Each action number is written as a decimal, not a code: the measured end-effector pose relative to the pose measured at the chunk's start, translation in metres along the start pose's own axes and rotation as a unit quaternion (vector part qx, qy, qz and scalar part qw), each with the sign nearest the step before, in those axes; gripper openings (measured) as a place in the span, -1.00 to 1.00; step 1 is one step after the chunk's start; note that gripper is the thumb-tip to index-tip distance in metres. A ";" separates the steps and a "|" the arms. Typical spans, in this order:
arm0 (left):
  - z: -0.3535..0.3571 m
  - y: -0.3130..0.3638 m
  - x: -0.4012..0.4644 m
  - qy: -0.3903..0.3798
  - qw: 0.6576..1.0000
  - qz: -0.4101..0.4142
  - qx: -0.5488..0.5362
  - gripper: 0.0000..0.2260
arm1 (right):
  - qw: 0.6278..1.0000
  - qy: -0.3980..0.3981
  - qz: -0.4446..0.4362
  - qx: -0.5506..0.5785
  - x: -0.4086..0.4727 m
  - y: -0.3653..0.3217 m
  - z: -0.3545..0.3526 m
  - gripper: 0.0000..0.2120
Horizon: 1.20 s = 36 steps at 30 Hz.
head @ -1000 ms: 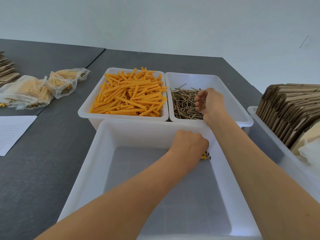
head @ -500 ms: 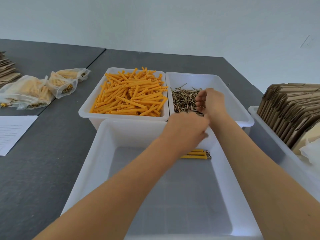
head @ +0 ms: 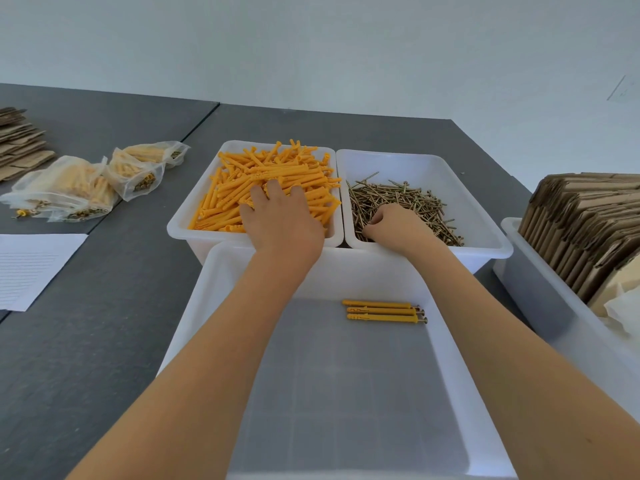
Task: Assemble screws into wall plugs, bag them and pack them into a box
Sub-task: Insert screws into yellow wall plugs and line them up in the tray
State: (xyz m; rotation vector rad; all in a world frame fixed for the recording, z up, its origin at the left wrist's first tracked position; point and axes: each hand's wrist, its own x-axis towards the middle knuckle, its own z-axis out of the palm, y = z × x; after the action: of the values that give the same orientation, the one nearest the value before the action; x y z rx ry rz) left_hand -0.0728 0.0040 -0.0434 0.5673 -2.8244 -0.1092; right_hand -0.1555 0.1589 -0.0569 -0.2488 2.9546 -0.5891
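A white bin (head: 180, 233) full of orange wall plugs (head: 242, 188) stands beside a white bin (head: 486, 237) with a pile of brass screws (head: 408, 199). My left hand (head: 282, 221) lies flat on the plugs with its fingers spread. My right hand (head: 394, 226) is down in the screw pile, fingers curled into the screws. In front, a large white bin (head: 207, 306) holds three assembled plugs with screws (head: 382, 311), lying side by side near its far wall.
Clear bags of assembled plugs (head: 79, 188) lie on the grey table at left, with a lined paper sheet (head: 27, 268) and flat cardboard (head: 17, 143). At right a white bin (head: 519, 271) holds upright folded cardboard boxes (head: 581, 220).
My left hand left the near bin, where the assembled plugs now lie uncovered, and moved forward onto the orange plugs. My right hand dropped lower into the screw pile.
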 end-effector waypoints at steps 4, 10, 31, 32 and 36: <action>0.003 -0.003 0.003 -0.008 0.999 0.006 -0.032 -0.64 | 1.000 -0.002 0.020 -0.007 0.000 -0.001 0.000 -0.75; 0.008 -0.004 0.005 0.048 0.997 0.018 -0.064 -0.79 | 0.988 0.119 -0.030 0.097 -0.002 0.003 0.005 -0.95; 0.020 -0.003 0.007 0.153 0.965 0.133 -0.166 -0.92 | 0.733 0.342 -0.031 0.587 -0.021 -0.007 -0.010 -0.89; 0.020 -0.003 0.006 0.154 0.965 0.131 -0.165 -0.92 | 0.731 0.345 -0.028 0.588 -0.021 -0.007 -0.011 -0.89; 0.020 -0.003 0.007 0.158 0.966 0.133 -0.159 -0.91 | 0.737 0.344 -0.031 0.581 -0.022 -0.007 -0.011 -0.88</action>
State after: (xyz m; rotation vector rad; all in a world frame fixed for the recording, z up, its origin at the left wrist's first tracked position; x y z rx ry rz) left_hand -0.0831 -0.0008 -0.0616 0.1188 -2.4719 -0.3763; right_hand -0.1346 0.1609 -0.0424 0.0417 2.3491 -2.7903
